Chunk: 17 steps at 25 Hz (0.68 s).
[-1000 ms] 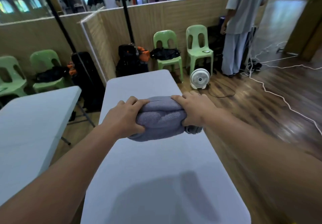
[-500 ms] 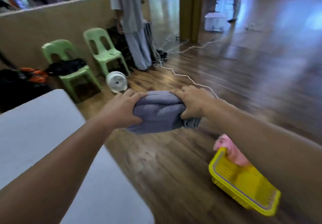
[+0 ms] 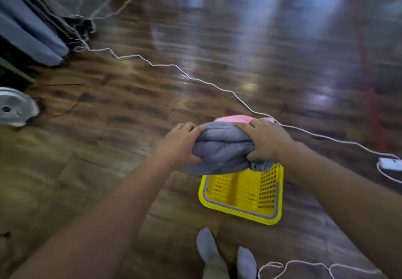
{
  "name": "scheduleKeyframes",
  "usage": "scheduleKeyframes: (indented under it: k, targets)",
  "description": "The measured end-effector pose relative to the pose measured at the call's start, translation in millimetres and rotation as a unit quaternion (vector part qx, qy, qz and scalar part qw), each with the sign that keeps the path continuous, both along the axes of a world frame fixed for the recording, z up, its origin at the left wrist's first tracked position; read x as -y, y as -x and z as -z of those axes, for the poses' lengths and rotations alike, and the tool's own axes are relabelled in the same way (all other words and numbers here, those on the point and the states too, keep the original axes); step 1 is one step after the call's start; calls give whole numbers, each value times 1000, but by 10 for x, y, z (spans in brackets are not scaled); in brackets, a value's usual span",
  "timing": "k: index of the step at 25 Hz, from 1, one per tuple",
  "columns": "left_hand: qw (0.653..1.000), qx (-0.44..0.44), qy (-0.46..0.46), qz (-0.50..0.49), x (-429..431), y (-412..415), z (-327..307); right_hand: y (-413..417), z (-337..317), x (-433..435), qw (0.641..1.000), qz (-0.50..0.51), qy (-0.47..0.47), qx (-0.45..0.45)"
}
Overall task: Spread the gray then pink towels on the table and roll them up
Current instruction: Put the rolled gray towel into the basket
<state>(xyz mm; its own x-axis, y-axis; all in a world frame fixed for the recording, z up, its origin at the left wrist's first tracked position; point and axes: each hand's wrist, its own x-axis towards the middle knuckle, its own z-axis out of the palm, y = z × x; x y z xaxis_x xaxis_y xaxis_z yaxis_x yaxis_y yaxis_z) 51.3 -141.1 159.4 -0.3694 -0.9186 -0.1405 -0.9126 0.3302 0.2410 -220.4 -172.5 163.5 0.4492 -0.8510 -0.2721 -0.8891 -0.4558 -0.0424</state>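
Head view; the gray towel (image 3: pixel 224 148), a tight roll that lay on the desk a second ago, now hangs in the air above the yellow basket (image 3: pixel 237 212) on the wooden floor (image 3: pixel 130 126); the desk has dropped out of sight as the person has turned away from it; the left grip (image 3: pixel 180 146) has fingers and thumb curled round the roll's left end, and the right grip (image 3: pixel 265 141) clamps the right end the same way, so both carry it level and the roll stays wound; I judge the gray half of the task finished, with only the setting-down left before the pink one is fetched.

Basket; the near part of its perforated bottom shows bare and nothing lies there; the pink towel (image 3: pixel 233 118) peeps out just behind the gray roll at the far end, mostly hidden, so I cannot tell whether it sits inside or drapes over the rim; a loose gray corner hangs just above the far right wall, though I cannot tell if it touches.
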Motion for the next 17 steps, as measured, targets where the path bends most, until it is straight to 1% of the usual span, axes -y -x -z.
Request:
scheduleKeyframes:
  k: [3,6,9,13,15,17]
  targets:
    - [999,10,-20,47,313,359,830,360,862,71,997,63,-43,6]
    - [995,37,-52,72,435,658,1757,597,1776,57,992,100,-80,-7]
    - [991,66,-79,84,509,895,2825,758,2881,71,988,112,-102,-25]
    - [984,97,-114,101,555,1243,4254,892,4401,49,978,125,-160,-55]
    - [982,107,-122,95,527,1399,4843,924,5037,22,970,132,-197,-61]
    - [979,127,-149,62,458,1493,5357,918,5554,-11,964,137,-219,-65]
